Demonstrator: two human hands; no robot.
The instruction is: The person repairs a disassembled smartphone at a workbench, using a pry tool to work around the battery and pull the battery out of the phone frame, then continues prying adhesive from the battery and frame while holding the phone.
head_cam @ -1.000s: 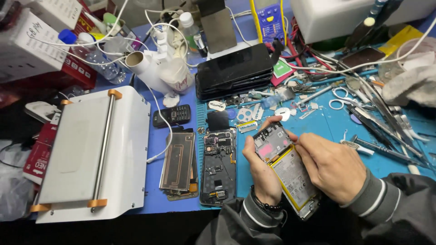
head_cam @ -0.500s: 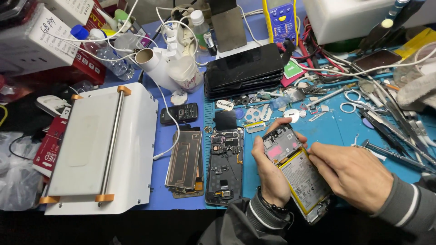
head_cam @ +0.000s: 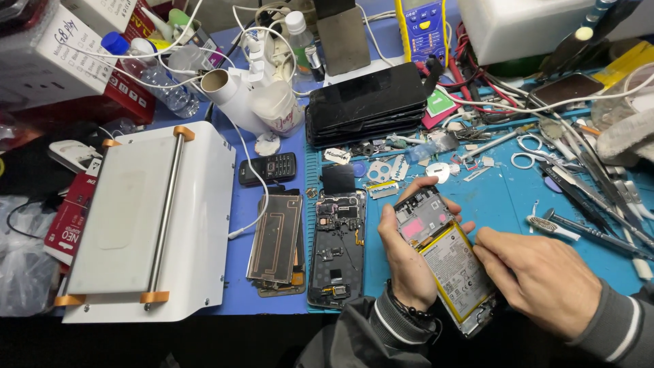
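The left hand (head_cam: 407, 262) is gripping an opened phone (head_cam: 446, 262) by its long edges, holding it tilted above the near edge of the blue surface (head_cam: 501, 201), while the right hand (head_cam: 538, 279) is pressing its fingertips against the phone's lower right side beside the battery (head_cam: 458, 271); whether it is pinching a small part there cannot be told. The phone is probably light and stiff, yet fragile with its back off: bare boards and a soft battery, so the frame edges look like the safest hold. Room is tight. A phone shell (head_cam: 338, 249) is lying just left, a back panel (head_cam: 276, 238) beyond it, and tweezers (head_cam: 586, 228) and scissors (head_cam: 528, 151) are crowding the right. The white machine (head_cam: 146, 225) is sitting well apart at left.
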